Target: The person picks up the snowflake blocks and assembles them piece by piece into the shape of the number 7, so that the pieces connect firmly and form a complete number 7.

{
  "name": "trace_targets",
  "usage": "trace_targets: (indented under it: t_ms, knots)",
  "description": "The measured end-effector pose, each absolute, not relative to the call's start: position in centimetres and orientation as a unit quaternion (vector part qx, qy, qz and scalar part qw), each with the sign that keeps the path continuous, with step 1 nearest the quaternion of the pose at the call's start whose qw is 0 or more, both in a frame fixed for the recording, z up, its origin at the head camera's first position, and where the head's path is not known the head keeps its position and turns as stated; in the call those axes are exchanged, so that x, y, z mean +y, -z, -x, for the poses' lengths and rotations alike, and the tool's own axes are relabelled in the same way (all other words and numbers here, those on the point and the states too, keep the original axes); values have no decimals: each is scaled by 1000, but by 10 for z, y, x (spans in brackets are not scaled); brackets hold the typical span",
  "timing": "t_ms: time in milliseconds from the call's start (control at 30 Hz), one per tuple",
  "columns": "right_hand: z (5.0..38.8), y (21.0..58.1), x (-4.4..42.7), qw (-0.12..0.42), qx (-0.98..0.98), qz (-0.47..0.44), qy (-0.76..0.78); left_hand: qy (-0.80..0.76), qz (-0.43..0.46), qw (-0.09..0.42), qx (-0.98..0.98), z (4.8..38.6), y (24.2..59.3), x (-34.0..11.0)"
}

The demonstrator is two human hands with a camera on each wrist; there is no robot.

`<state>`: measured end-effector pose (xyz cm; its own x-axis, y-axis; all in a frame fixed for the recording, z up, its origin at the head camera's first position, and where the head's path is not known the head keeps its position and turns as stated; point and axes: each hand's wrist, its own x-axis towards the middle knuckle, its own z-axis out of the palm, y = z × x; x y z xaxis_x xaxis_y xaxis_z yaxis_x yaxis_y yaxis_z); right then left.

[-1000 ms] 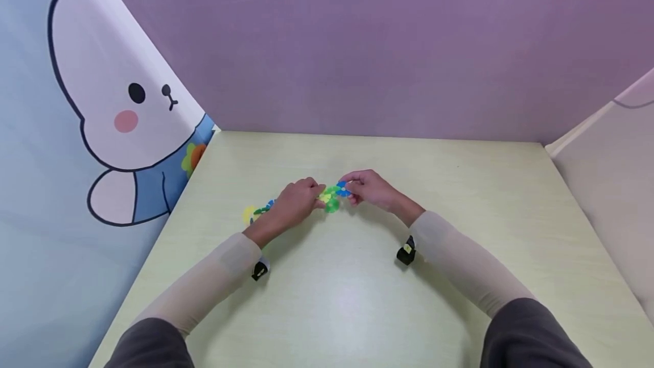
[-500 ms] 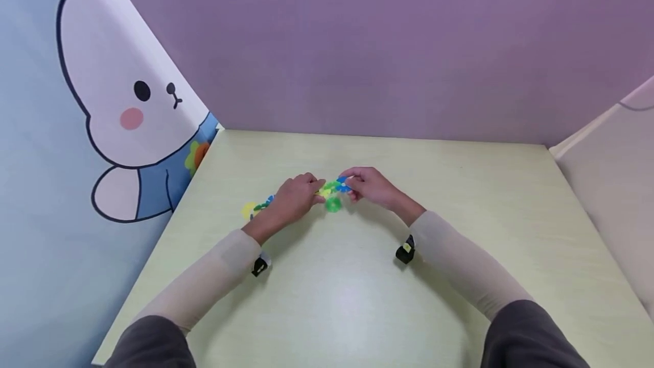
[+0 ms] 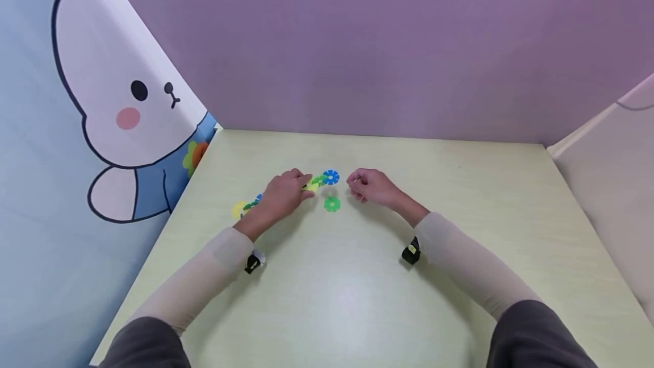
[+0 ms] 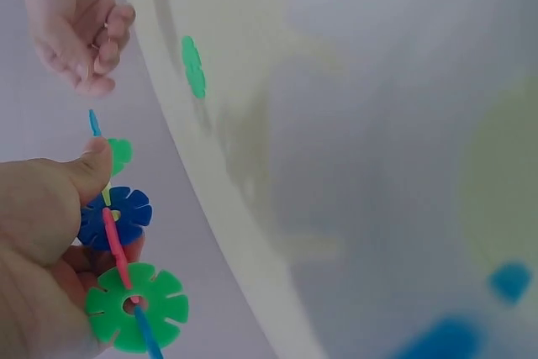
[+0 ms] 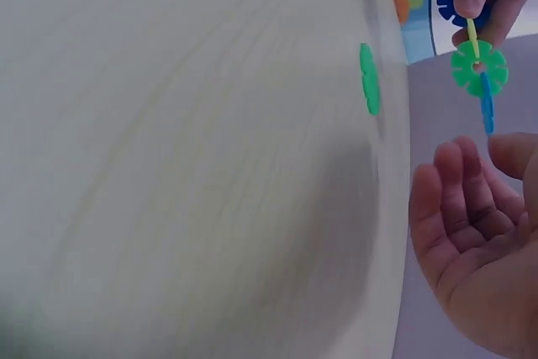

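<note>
My left hand (image 3: 283, 192) pinches a chain of interlocking snowflake discs between thumb and fingers. A blue disc (image 3: 331, 177) forms the chain's right end, beside a green one (image 5: 464, 69). Dark blue (image 4: 134, 214), pink (image 4: 118, 250) and green discs (image 4: 105, 313) show along it in the left wrist view. A yellow disc (image 3: 238, 209) lies toward the left end; the hand hides the middle of the chain. Apart from the chain, my right hand (image 3: 377, 186) holds nothing, its fingers loosely bent. One loose green disc (image 3: 332, 204) lies on the table between the hands.
The pale wooden table (image 3: 347, 300) meets a purple wall panel (image 3: 383, 50) at its far edge. A cartoon-printed cloth (image 3: 56, 254) hangs on the left and a pale panel (image 3: 613, 186) stands on the right.
My right hand has let go of the blue disc and drawn slightly right. My left hand has moved left with the chain. The loose green disc stays in place.
</note>
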<state>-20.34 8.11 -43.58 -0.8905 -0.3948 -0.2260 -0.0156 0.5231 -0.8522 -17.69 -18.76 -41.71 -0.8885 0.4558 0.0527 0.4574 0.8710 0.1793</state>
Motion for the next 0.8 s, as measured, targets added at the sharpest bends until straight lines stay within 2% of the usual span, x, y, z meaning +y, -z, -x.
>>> trace_targets:
  t_ms: [267, 800]
  knots:
    - [199, 436, 89, 210, 875, 174, 400, 84, 221, 1, -972, 183, 422, -195]
    - [200, 447, 67, 164, 914, 272, 252, 67, 215, 0, -974, 186, 429, -202]
